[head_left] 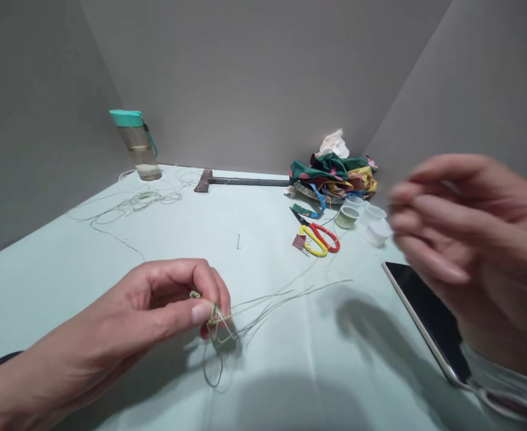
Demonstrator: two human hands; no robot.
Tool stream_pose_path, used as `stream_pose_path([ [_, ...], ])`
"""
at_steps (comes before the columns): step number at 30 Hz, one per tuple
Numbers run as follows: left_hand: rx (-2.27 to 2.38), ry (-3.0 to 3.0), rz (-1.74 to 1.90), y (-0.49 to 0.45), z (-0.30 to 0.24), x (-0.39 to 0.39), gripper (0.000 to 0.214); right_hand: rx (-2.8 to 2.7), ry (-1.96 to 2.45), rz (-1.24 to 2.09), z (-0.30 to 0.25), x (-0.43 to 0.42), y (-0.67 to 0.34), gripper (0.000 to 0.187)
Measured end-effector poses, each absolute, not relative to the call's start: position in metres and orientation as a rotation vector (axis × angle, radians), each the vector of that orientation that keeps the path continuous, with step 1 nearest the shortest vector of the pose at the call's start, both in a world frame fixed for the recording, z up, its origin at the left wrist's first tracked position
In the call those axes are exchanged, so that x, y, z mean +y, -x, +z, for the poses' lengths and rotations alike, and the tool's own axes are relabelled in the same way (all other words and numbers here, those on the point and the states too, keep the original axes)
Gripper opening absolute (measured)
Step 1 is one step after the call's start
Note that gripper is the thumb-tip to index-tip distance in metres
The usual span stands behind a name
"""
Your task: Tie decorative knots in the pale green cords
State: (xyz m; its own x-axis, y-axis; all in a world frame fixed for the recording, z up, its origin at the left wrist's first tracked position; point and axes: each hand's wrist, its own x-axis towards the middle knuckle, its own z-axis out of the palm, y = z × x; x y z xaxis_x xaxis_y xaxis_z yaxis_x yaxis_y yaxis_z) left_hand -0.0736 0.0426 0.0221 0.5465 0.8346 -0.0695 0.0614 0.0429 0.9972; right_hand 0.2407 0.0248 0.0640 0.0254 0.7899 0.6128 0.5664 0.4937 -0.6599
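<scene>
My left hand [173, 305] pinches a small knotted piece of green cord [216, 317] between thumb and fingers. Several loose cord ends [281, 305] trail from it to the right, and a thin loop [213, 365] hangs below. Raised at the right, above a dark-screened tablet [429, 317], is my right hand [460, 221]. Its thumb and fingertips are pressed together and slightly blurred; whatever may be between them is hidden. One fine strand runs from the knotted piece up toward the scissors.
Scissors [319, 238] with red and yellow handles lie beyond my hands, near small plastic tubs [346, 216] and a heap of patterned cloth [335, 170]. Further back are a hammer [245, 181], a water bottle [136, 146] and tangled cord [142, 200]. A pin [238, 241] is mid-table.
</scene>
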Motion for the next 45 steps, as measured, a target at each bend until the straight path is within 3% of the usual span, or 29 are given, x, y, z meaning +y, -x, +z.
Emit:
stream_pose_path([
  [3, 0.805, -1.284, 0.701, 0.071, 0.016, 0.038, 0.029, -1.803, 1.281, 0.414, 0.044, 0.045, -0.228, 0.024],
  [7, 0.826, -1.176, 0.676, 0.070, 0.010, 0.037, 0.026, -2.126, 1.424, 0.221, 0.011, 0.060, -0.223, 0.017],
  [10, 0.838, -1.146, 0.657, 0.071, 0.006, 0.037, 0.023, -2.202, 1.308, 0.073, 0.002, 0.055, -0.212, 0.022],
  [13, 0.848, -1.123, 0.652, 0.072, 0.002, 0.037, 0.021, -2.225, 1.126, 0.230, 0.004, 0.039, -0.191, 0.024],
  [19, 0.846, -1.074, 0.679, 0.070, 0.002, 0.034, 0.023, -2.168, 0.880, 0.572, 0.003, 0.023, -0.163, 0.016],
  [33, 1.005, -1.208, 0.642, 0.063, 0.004, 0.032, 0.033, -1.897, 0.891, 0.493, 0.001, 0.023, -0.155, 0.012],
  [36, 1.026, -1.364, 0.679, 0.062, 0.001, 0.036, 0.026, -1.889, 0.917, 0.464, -0.001, 0.023, -0.153, 0.012],
  [40, 0.970, -1.475, 0.717, 0.062, 0.000, 0.037, 0.020, -1.839, 0.960, 0.630, -0.002, 0.022, -0.151, 0.013],
  [45, 1.028, -1.364, 0.640, 0.062, -0.001, 0.033, 0.023, -1.650, 1.081, 1.150, -0.002, 0.024, -0.149, 0.015],
])
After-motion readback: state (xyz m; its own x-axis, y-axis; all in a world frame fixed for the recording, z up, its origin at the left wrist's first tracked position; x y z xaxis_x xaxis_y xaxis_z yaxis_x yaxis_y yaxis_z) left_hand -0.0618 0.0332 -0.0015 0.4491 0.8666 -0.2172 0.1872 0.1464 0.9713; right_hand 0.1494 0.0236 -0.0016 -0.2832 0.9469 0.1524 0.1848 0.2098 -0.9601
